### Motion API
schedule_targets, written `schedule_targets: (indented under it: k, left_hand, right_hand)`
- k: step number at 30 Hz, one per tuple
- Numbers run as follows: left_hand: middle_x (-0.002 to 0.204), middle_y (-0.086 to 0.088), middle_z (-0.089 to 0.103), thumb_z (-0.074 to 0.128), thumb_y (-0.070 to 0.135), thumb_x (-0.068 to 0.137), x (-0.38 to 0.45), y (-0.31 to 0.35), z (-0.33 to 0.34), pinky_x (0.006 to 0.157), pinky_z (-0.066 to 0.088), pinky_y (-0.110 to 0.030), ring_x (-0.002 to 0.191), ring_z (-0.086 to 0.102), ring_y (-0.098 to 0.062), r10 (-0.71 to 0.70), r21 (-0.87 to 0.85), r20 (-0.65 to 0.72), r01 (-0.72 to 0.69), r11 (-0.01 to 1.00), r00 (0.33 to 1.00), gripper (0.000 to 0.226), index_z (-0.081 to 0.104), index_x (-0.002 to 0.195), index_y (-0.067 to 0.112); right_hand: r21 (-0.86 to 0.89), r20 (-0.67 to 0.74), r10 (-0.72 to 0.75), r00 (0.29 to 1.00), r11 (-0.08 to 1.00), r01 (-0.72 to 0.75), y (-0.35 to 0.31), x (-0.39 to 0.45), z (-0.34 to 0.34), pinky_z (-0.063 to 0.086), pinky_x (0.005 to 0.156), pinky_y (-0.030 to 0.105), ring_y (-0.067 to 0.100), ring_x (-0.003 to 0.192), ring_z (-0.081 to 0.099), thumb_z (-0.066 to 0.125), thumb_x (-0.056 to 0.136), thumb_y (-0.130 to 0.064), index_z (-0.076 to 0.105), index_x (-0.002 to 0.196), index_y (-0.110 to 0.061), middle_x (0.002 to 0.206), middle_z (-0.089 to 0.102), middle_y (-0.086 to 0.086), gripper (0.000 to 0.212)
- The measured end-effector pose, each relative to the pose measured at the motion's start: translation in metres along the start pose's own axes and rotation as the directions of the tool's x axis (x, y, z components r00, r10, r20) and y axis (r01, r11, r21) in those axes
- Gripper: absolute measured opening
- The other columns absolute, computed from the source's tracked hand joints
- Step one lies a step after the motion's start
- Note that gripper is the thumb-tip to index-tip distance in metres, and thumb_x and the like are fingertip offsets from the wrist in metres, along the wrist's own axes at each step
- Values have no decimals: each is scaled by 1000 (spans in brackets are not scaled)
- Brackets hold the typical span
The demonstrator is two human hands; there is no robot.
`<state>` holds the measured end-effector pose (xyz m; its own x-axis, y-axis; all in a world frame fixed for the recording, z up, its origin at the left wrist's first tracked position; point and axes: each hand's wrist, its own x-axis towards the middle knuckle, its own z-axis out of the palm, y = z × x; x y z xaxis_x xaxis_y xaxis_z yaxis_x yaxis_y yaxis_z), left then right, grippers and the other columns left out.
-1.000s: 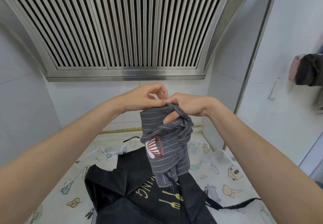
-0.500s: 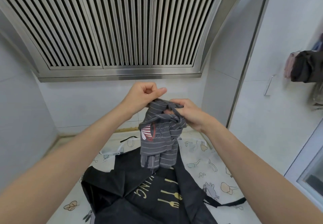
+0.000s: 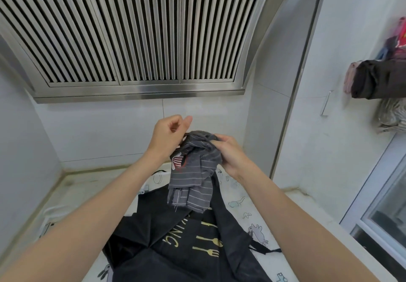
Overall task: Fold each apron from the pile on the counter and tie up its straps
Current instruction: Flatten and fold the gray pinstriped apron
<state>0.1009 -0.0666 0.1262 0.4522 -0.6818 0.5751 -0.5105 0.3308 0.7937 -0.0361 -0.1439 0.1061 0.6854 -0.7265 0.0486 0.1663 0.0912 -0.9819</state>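
Grey striped apron [image 3: 193, 171], bundled, held up at centre frame, right hand [image 3: 228, 152] gripping its knotted top, left hand [image 3: 170, 134] curled against it, grip unclear, above black apron [image 3: 175, 237] and white printed apron [image 3: 248, 211] on counter [image 3: 72, 191].

Space above the counter [image 3: 72, 185] is capped by the hood [image 3: 136, 39] overhead; open air is left between its lower edge and the worktop. Sideways room is closed by the left wall [image 3: 19, 149], the back wall [image 3: 105, 132] and a right panel [image 3: 261, 132], so a three-sided bay is formed. The middle of the bay is taken by both hands, left [image 3: 169, 134] and right [image 3: 230, 152], holding a striped apron [image 3: 193, 178] aloft. The worktop below is covered by a black apron [image 3: 182, 244] on a printed one [image 3: 248, 211]. A bare strip is left along the left edge. Hanging cloths [image 3: 377, 79] jut from the far right wall.
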Motion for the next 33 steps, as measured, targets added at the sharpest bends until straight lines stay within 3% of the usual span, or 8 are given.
schedule_targets:
  k: [7,12,15,17,21,25,28,33]
  left_hand:
    - [52,7,39,67,28,84,-10,4,10,54,33,-21,52,35,-10,168,234,139,-197,952,976,41,37,56,22]
    - [58,3,43,52,39,92,-1,9,-2,43,30,-14,44,37,-5,-254,107,162,238,965,954,36,44,65,16]
    - [50,5,41,41,53,93,-10,5,-1,46,36,-16,44,38,-7,-554,-14,232,572,820,799,42,49,75,16]
    - [55,6,49,43,54,91,-11,6,-1,58,44,-19,57,47,-10,-564,-92,301,612,785,769,40,51,77,18]
    - [109,5,56,64,52,66,-2,8,-20,84,43,-28,108,53,-17,-453,-221,250,506,834,856,47,52,102,24]
    - [113,0,66,73,30,71,-13,15,-8,83,53,-33,103,63,-17,-478,-76,501,586,807,722,48,55,115,20]
    - [105,3,66,76,10,75,-13,18,8,82,54,-29,96,64,-13,-478,-28,328,515,857,815,41,55,109,21]
    - [103,1,66,73,14,79,-9,10,9,74,53,-27,92,64,-15,-475,-89,150,490,867,867,38,57,113,20]
  right_hand:
    - [280,-215,235,948,945,-171,-8,22,-2,50,62,33,23,68,61,59,86,-9,62,83,-9,78,63,10,5]
    - [263,-144,111,983,962,-71,-23,20,-5,55,76,34,25,81,65,66,84,-11,65,99,-4,91,69,13,17]
    - [174,-127,-46,991,982,68,-29,17,1,53,72,29,20,77,65,65,85,-9,63,98,-4,86,69,8,13]
    - [153,-128,-98,987,981,117,-29,16,0,53,69,26,18,78,65,63,87,-11,62,102,-7,88,69,5,15]
    - [155,-87,-116,989,980,128,-41,17,-16,53,74,30,17,82,64,63,88,-17,60,101,-15,94,69,3,13]
    - [-61,-2,-102,995,993,102,-52,20,-14,53,78,33,21,85,66,69,83,-15,60,108,-10,100,69,8,28]
    - [-103,-6,35,999,994,-35,-47,18,-9,55,81,34,23,95,66,73,79,-22,55,119,-8,109,67,10,46]
    - [-54,96,185,978,982,-181,-29,8,-14,58,77,38,22,89,67,63,89,-24,61,106,-10,96,69,6,23]
